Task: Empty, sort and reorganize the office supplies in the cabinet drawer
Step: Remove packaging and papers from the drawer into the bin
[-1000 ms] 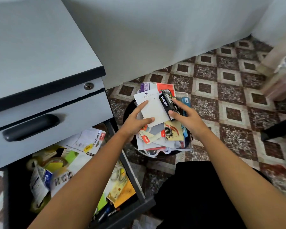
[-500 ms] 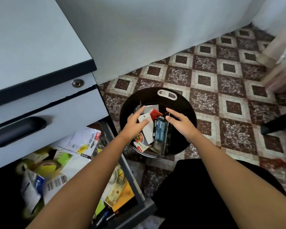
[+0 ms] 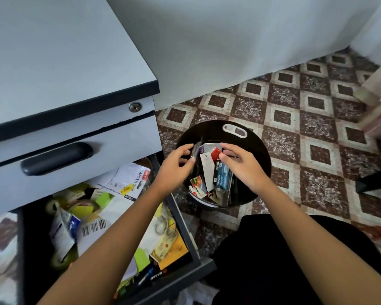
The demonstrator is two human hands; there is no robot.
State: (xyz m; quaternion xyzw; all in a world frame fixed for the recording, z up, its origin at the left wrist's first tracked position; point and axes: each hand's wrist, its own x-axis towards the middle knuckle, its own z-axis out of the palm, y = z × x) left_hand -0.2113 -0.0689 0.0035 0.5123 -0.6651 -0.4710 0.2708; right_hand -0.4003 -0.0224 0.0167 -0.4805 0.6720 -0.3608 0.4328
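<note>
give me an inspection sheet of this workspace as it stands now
surface: patterned tile floor
job's things: open drawer crammed with loose supplies; black bin holds a stapler box, white card and red pack
clutter: unsorted jumble in the drawer
grippers: left hand pinches a dark pack inside the bin; right hand curled over the red pack, grip unclear
cables: nothing seen
surroundings: grey cabinet, upper drawer shut, pale wall

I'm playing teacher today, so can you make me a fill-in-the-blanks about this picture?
The left hand and right hand are over a round ___ bin.
The drawer full of supplies is ___.
The box in the bin reads ___.
Missing words: black, open, stapler.
</note>
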